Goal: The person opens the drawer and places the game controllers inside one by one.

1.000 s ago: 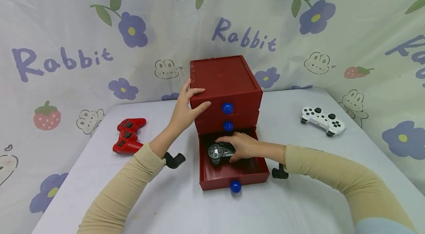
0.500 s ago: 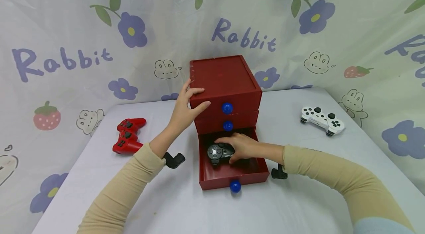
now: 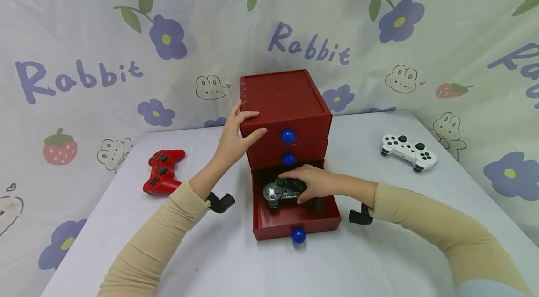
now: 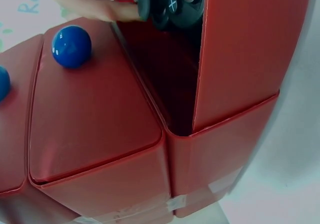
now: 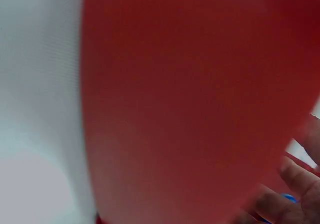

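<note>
In the head view a black game controller with SONY lettering lies in the pulled-out bottom drawer of a red drawer cabinet. Over the controller's right half is my right hand, thumb and fingers spread apart, its far fingertips hidden. My left hand rests with spread fingers against the cabinet's upper left edge. From the left wrist, the controller shows above the drawer's wall, with right-hand fingers at its sticks. The right wrist view is mostly filled by the blurred drawer side.
A red controller lies left of the cabinet and a white one to its right, both on the white tabletop. Blue knobs mark the drawers, the lowest knob jutting forward. A patterned curtain hangs close behind.
My right hand has shifted slightly to the right over the black controller, uncovering more of its middle, while the controller stays in place. My left hand keeps its spot on the cabinet.
</note>
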`<state>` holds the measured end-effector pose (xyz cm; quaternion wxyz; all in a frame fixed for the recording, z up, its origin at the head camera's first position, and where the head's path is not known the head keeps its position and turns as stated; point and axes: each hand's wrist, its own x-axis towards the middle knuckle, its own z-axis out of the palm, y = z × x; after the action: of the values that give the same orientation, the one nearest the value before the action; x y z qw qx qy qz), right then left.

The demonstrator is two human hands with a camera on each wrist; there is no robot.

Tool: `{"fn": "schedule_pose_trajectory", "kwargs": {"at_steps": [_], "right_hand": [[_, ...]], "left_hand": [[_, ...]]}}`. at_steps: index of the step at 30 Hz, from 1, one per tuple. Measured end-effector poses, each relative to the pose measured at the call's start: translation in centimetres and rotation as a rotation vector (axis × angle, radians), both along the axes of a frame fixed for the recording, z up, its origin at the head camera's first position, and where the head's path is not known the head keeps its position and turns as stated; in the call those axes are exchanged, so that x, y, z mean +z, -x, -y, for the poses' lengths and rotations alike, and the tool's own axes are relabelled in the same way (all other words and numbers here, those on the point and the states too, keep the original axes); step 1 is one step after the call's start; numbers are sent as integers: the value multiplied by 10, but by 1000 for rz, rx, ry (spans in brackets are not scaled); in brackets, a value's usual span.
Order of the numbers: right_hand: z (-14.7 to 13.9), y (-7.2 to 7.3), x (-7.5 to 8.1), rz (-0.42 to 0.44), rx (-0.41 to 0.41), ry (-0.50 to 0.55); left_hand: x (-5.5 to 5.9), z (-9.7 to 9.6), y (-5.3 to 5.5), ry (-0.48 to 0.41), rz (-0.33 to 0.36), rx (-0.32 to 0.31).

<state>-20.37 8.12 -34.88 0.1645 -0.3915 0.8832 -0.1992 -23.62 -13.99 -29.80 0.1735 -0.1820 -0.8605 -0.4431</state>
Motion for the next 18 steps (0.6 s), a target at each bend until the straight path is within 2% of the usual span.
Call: {"fn": "schedule_pose_trajectory", "kwargs": {"at_steps": [10,15,18], "right_hand": [[-21,-25,26,36,23,122],[-26,-45,33,98,56,139],[-27,-57,34,167,77,143]], "left_hand": [[0,-1,-1,3,6,1],[1,-1,-1,-3,1,5],[0,-2,-1,-3,-6,12]]}}
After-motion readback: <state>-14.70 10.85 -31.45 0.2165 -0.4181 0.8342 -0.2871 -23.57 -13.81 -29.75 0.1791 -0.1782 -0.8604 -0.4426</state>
